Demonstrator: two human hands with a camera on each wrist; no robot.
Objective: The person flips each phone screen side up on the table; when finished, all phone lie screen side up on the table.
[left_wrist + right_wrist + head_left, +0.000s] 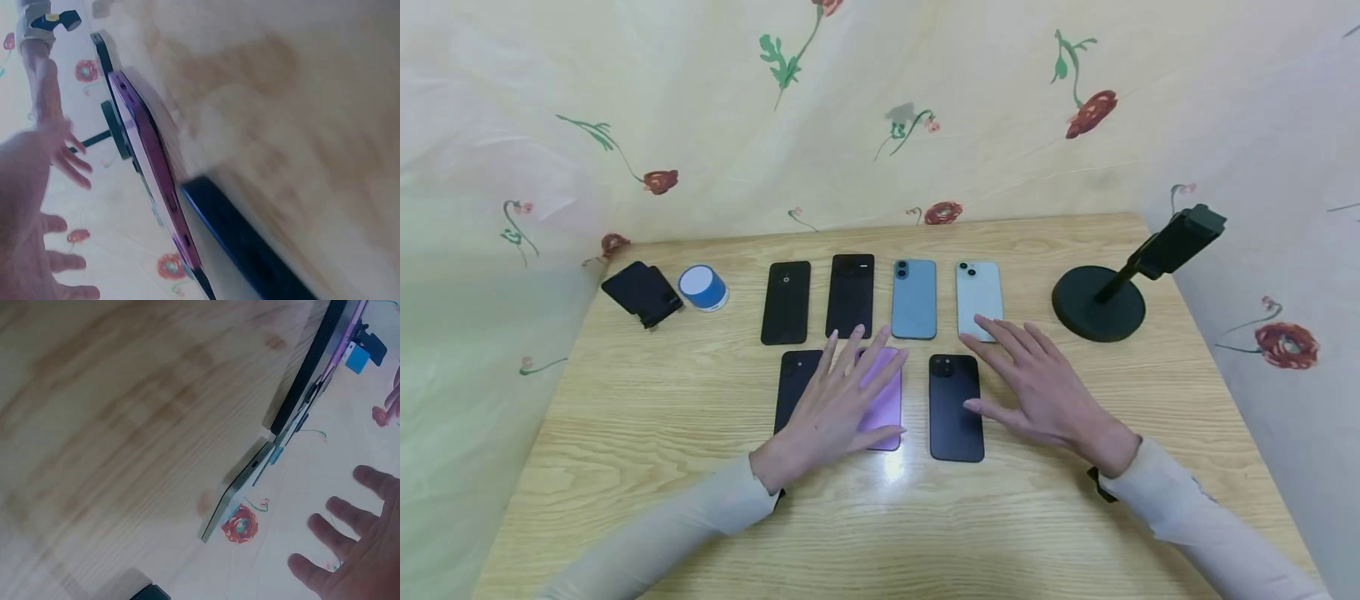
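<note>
My left hand (831, 408), fingers spread, is over a purple phone (887, 415) and partly hides it and the dark phone (793, 379) beside it. In the left wrist view the purple phone (147, 159) lies below the palm, with a gap between. To the right, my right hand (1041, 387) spreads its fingers too, thumb near a black phone (955, 425), fingertips over the lower edge of a pale phone (979, 292). In the right wrist view this hand (362, 537) is apart from the pale phone (234, 494). Neither hand holds anything.
Farther back lie a blue phone (914, 304), a dark phone (850, 300) and a black phone (786, 304). A black stand (1101, 308) is at right. A blue-and-white cylinder (703, 287) and a black folded object (642, 292) sit at back left, before a flowered cloth (715, 108).
</note>
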